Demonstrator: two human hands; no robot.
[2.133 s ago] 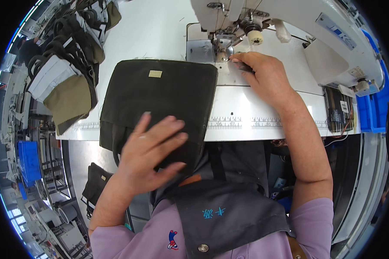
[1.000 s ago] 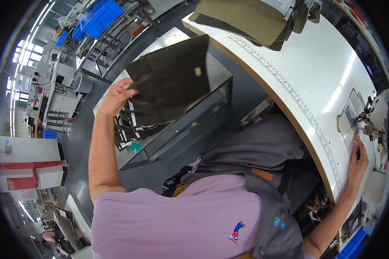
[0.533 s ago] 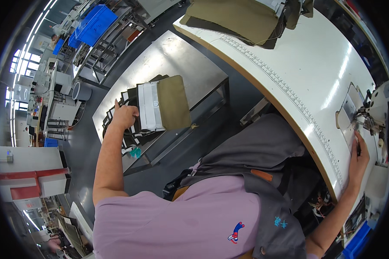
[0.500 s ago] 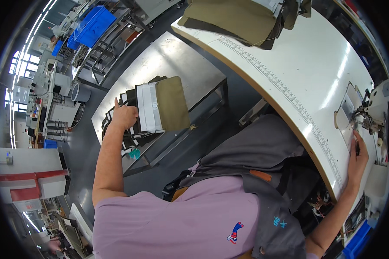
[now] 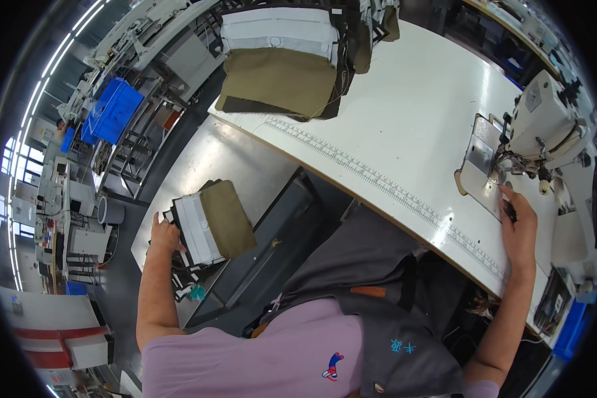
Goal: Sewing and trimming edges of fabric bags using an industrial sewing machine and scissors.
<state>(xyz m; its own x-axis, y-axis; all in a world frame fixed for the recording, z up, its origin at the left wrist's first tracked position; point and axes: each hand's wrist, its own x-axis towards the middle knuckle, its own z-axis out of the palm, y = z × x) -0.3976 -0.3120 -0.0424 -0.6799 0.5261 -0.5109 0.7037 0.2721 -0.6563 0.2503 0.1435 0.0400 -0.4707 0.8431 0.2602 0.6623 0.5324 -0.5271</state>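
- The left hand (image 5: 164, 233), arm stretched out to the side, grips the edge of a stack of olive and white fabric pieces (image 5: 209, 222) on the grey side table (image 5: 205, 159).
- The stack's long axis runs roughly away from the person.
- The right hand (image 5: 519, 222) lies nearly flat on the white sewing table (image 5: 404, 126) beside the sewing machine (image 5: 544, 126), holding nothing.

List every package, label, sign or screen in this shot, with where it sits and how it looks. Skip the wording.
Ruler strip: printed along the white table's near edge, thin dark tick marks.
Small emblem: on the lilac shirt, red and blue.
Small blue marking: on the grey apron.
White label patch: on the sewing machine head, small rectangle.
Blue crates: far left, rectangular, plain.
No screens can be made out.
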